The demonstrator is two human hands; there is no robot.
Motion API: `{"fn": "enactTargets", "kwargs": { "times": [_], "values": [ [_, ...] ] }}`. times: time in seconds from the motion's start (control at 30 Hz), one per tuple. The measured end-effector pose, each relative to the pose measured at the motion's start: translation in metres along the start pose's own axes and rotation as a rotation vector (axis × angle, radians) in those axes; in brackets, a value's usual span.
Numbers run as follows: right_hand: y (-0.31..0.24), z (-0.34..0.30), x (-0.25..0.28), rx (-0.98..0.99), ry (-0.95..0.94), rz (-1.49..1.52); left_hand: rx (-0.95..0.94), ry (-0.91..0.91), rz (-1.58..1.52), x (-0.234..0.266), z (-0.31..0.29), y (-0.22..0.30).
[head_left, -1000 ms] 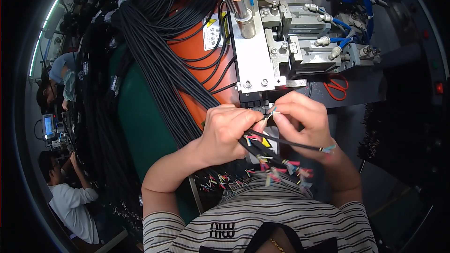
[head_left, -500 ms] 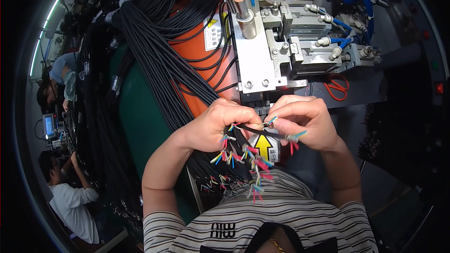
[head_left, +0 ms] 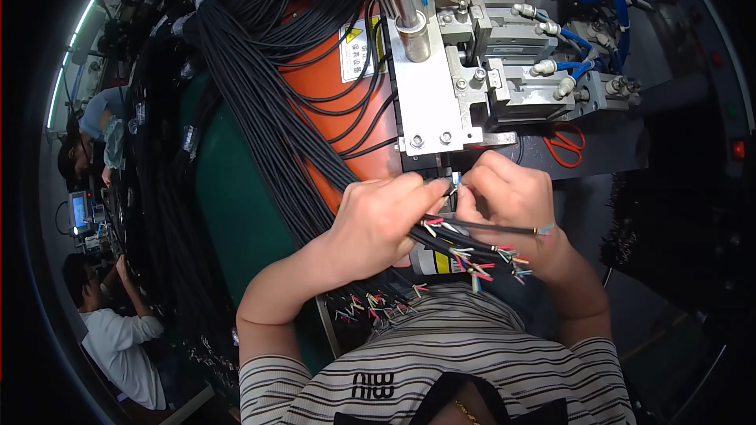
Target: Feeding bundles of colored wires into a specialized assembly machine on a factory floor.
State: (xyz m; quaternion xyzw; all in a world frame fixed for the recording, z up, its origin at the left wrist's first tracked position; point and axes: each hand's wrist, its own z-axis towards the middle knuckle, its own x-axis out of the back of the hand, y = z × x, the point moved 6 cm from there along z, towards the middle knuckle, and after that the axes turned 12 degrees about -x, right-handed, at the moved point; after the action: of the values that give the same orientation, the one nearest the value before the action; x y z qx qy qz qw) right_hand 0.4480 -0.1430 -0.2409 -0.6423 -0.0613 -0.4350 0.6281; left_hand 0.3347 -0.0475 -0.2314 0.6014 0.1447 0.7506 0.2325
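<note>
My left hand [head_left: 382, 216] is closed around several black cables [head_left: 457, 244], whose stripped ends fan out in red, white, yellow and blue wires below it. Between its thumb and forefinger one cable end points up at the front of the machine [head_left: 433, 94]. Just to the right, my right hand [head_left: 508, 197] has its fingertips pinched close by that end's small wires [head_left: 456, 180]. Whether those fingers grip a wire is hidden. Both hands are just below the machine's white metal plate.
A thick bundle of black cables [head_left: 260, 126] runs down the left over an orange surface [head_left: 370, 149] and green table [head_left: 228, 197]. Red-handled scissors [head_left: 565, 145] lie at the right. More cable ends [head_left: 370, 307] hang near my striped shirt. Two people work at the far left.
Both hands have moved up toward the machine. The held cable ends have swung from hanging downward to pointing right, and the right fingers have curled in more.
</note>
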Motion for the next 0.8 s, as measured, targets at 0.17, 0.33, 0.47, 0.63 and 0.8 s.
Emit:
{"fn": "enactTargets", "kwargs": {
  "times": [0.17,0.33,0.47,0.63,0.8],
  "values": [
    [0.002,0.000,-0.003,-0.038,0.037,-0.156,-0.192,0.052,0.209,-0.002,0.001,0.009],
    [0.007,0.000,-0.004,-0.023,0.020,-0.071,-0.184,0.047,0.214,-0.005,0.004,0.010],
    [0.010,-0.002,-0.005,-0.022,0.010,-0.057,-0.185,0.020,0.172,-0.005,0.005,0.010],
    [0.007,-0.004,-0.006,0.015,0.044,-0.113,-0.191,0.040,0.144,-0.005,0.005,0.009],
    [0.003,-0.007,-0.007,0.034,0.037,-0.163,-0.155,0.025,0.168,-0.005,0.005,0.013]
  ]
}}
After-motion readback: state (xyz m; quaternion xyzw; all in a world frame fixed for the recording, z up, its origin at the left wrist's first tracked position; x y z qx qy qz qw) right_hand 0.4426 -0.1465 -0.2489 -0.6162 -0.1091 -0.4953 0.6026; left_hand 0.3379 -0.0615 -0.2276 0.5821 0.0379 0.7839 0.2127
